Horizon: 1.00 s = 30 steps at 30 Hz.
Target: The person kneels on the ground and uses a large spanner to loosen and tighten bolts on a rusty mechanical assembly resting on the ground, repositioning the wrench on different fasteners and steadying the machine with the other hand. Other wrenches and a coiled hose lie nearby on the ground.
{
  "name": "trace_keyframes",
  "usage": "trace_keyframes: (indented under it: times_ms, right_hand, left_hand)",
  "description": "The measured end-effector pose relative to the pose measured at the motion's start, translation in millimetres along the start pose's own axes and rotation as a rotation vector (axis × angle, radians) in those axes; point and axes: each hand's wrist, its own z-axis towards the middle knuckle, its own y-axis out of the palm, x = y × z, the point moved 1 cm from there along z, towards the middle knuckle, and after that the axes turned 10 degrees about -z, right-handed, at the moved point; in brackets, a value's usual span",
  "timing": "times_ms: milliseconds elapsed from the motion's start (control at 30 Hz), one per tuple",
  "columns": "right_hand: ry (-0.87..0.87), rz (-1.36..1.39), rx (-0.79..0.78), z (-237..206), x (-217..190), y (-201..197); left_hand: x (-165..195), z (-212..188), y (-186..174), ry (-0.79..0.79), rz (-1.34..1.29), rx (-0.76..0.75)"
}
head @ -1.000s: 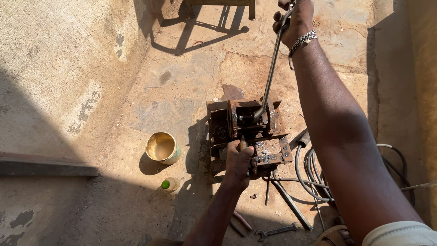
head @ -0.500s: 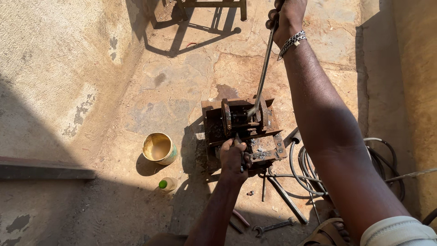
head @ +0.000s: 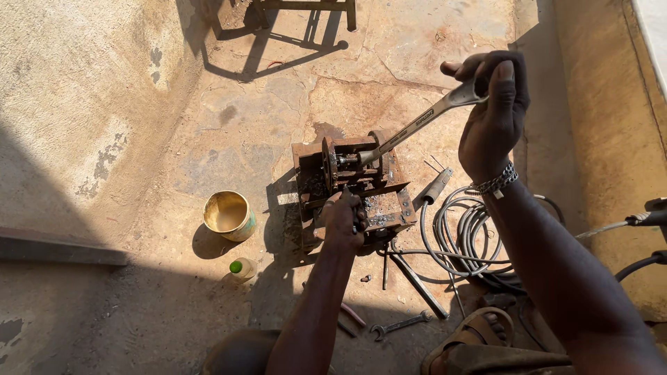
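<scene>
Head camera looks straight down at a sunlit concrete floor (head: 243, 139) where a rusty metal block (head: 354, 184) of plates and bolts sits near the middle. Right hand (head: 493, 111) is curled tight round the upper end of a long silver wrench (head: 417, 128), fingers wrapped over the handle and thumb lying along it; the wrench slopes down to the left and its far end meets a bolt on top of the metal block. A chain bracelet (head: 495, 182) circles the right wrist. Left hand (head: 344, 222) is closed in a fist at the near edge of the block, gripping a small dark tool or part there; what exactly it holds is too shaded to tell. Left of the block, well apart from it, stands an open round tin (head: 228, 215) with a pale inside, and just below the tin lies a small bottle with a green cap (head: 241, 268). Right of the block a coil of grey cable (head: 462, 239) lies on the floor, with a dark cylinder-shaped handle (head: 438, 186) resting at its upper edge. Near the bottom, a second small spanner (head: 399, 325) and a thin metal bar (head: 417, 281) lie loose on the floor beside a sandalled foot (head: 479, 337). Shadows of a frame fall across the top of the floor.
</scene>
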Motion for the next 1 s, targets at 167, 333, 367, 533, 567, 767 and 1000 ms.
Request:
trace_keyframes:
  times_ms: [167, 333, 367, 533, 567, 767, 1000]
  right_hand:
    - [0.023, -0.01, -0.028, -70, -51, -11]
    - [0.041, 0.077, -0.019, -162, -58, -23]
    - [0.028, 0.057, -0.046, -180, -57, -28]
    - [-0.031, -0.179, -0.263, -248, -56, -55]
    - [-0.078, -0.191, -0.301, -254, -53, -58]
    - [-0.265, -0.278, -0.601, -226, -64, -76]
    - [-0.316, -0.46, -1.044, -138, -39, -63]
  left_hand:
    - [1, -8, -1, 0.028, -0.003, -0.111]
    - [1, -11, -2, 0.013, 0.033, -0.078]
    - [1, -9, -2, 0.014, 0.033, -0.062]
    - [-1, -4, -2, -0.003, 0.044, -0.036]
    - [0, -5, -2, -0.009, 0.046, -0.027]
    - [13, -25, 2, -0.023, 0.131, -0.018]
    - [13, -30, 15, 0.176, 0.539, -0.07]
